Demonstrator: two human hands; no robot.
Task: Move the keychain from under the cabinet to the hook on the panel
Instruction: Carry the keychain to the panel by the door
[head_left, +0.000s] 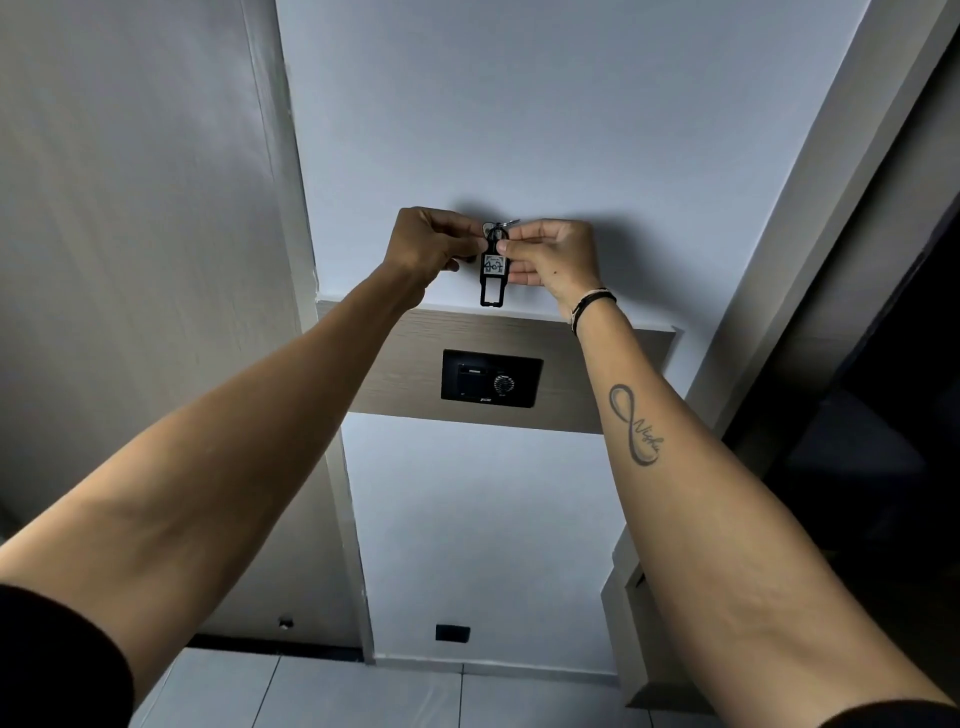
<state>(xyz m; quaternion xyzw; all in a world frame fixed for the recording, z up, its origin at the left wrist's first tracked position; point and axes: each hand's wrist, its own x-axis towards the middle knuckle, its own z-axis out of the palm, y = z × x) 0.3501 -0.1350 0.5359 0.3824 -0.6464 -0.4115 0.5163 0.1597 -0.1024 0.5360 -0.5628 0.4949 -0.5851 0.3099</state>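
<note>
The keychain (492, 278) is a black tag with a white label and a metal ring at its top. It hangs against the white wall, just above a wooden panel (405, 364). My left hand (423, 244) pinches the ring end from the left. From the right, my right hand (553, 257) grips the same upper part with thumb and fingers. Both arms are stretched up and forward. The tag's lower loop dangles free over the panel's top edge. Whether a hook is there I cannot tell; my fingers cover that spot.
A black switch plate with a round dial (491, 378) is set in the wooden panel. A grey cabinet side (130, 260) stands on the left, a dark doorway (893, 364) on the right. A small black socket (452, 632) sits low above the tiled floor.
</note>
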